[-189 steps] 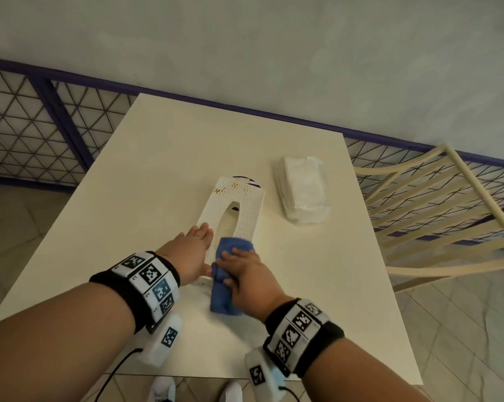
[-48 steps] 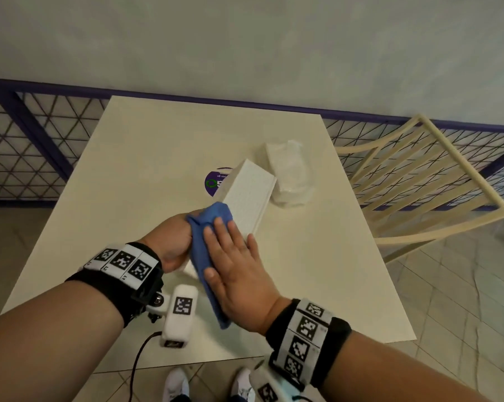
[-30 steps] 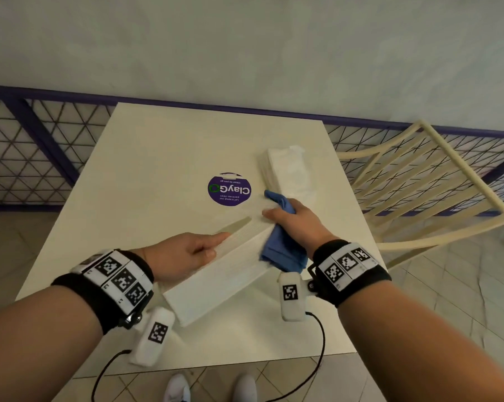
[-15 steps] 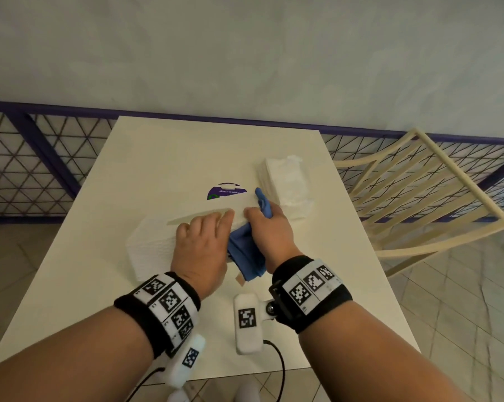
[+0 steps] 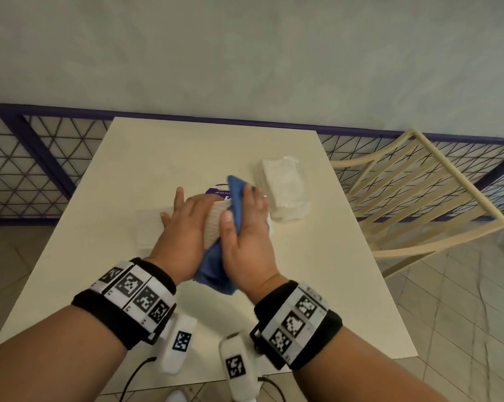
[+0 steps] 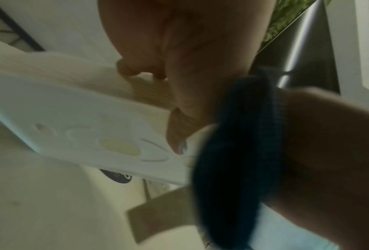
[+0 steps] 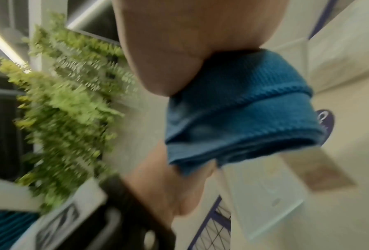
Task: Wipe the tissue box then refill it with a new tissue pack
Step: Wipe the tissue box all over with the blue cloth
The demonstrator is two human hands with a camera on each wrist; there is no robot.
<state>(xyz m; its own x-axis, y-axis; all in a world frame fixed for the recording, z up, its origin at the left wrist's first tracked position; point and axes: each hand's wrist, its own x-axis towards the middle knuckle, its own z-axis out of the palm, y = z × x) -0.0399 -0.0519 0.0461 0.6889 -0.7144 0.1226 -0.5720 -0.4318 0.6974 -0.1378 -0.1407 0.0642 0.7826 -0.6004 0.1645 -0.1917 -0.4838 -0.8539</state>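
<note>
**Both hands on the tissue box, cloth pressed to its right end**

The left hand (image 5: 187,224) lies over the top of the white tissue box (image 5: 149,230), fingers reaching forward across it and the thumb coming round the near side. In the left wrist view the fingers (image 6: 136,71) curl over the box's far edge while the thumb (image 6: 177,135) presses its underside, so this hand is clamped on the box. The box is tilted, with its flat underside (image 6: 78,128) lifted off the table (image 5: 163,158).

The right hand (image 5: 245,227) sits just right of the left one, nearly touching it. Its fingers run fairly straight along the blue cloth (image 5: 236,195), pressing the cloth flat against the box's right end, and the thumb (image 5: 226,224) lies on the cloth's left side. A loose fold of the cloth (image 7: 239,111) bulges out below the palm, between the two wrists. A beige tab hangs from the cloth, blurred.

Just beyond the right fingertips a purple round sticker (image 5: 217,190) shows on the table, mostly covered by cloth and box. To the right of the right hand, close but apart, lies the wrapped tissue pack (image 5: 284,192). Farther right, off the table's edge, stands a cream slatted chair (image 5: 418,192). A purple-framed lattice railing (image 5: 36,161) runs behind the table on both sides.
</note>
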